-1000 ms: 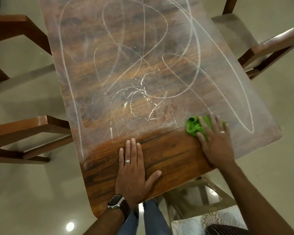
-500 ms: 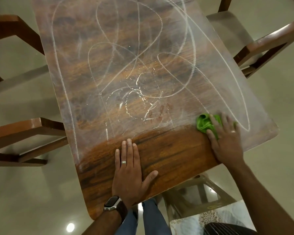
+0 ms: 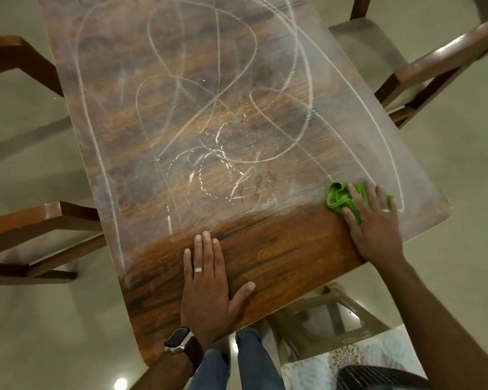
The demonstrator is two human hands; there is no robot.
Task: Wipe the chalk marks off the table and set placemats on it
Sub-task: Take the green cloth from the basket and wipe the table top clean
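A dark wooden table [image 3: 279,257] fills the view, covered in looping white chalk marks [image 3: 181,114] and a hazy smear. A band along its near edge shows bare wood. My right hand [image 3: 375,220] presses a crumpled green cloth [image 3: 340,199] flat on the table near the right edge, fingers spread over it. My left hand [image 3: 209,280] lies flat on the bare band near the front edge, with a ring on one finger and a watch on the wrist.
Brown wooden chairs stand at the left [image 3: 43,220] and at the right [image 3: 434,68] of the table. A plastic stool [image 3: 327,313] sits under the near right corner, beside a patterned cushion [image 3: 350,361]. The floor is pale tile.
My right hand has slid the green cloth to the right along the edge of the chalk haze, towards the table's right side. My left hand has stayed put.
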